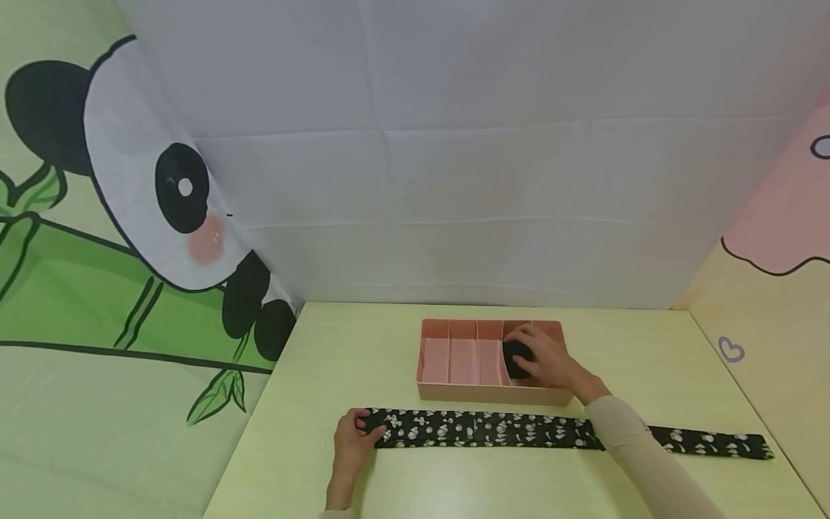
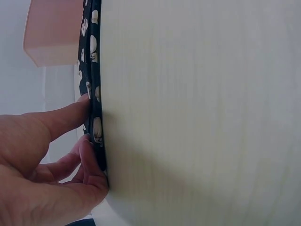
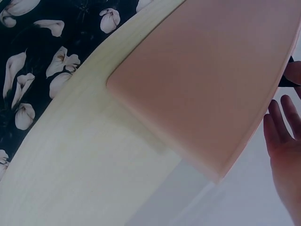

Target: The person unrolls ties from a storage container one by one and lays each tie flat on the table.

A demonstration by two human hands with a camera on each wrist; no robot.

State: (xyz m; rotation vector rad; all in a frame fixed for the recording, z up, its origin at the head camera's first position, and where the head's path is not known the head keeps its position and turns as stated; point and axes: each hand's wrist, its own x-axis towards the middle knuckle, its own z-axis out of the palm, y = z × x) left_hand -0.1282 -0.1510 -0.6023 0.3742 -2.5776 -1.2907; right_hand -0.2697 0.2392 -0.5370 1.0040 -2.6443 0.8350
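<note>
A long folded strip of black cloth (image 1: pixel 480 429) with a pale floral print lies flat across the table. At its left end, my left hand (image 1: pixel 353 440) pinches the cloth between thumb and fingers; the left wrist view shows the fingers (image 2: pixel 89 160) curled at the folded edge. Behind the strip stands a shallow pink box (image 1: pixel 493 393) with several narrow compartments. My right hand (image 1: pixel 547 357) reaches into its right part and grips a dark, rounded bundle (image 1: pixel 516 359), whose exact kind I cannot tell. In the right wrist view the box wall hides most of the bundle.
My right forearm sleeve (image 1: pixel 642 454) crosses over the cloth strip and covers part of it. The strip's narrower right end (image 1: pixel 720 442) runs close to the right edge of the pale wooden table (image 1: pixel 363 346). A white sheet (image 1: pixel 480 180) hangs behind the table, with printed cloth at both sides.
</note>
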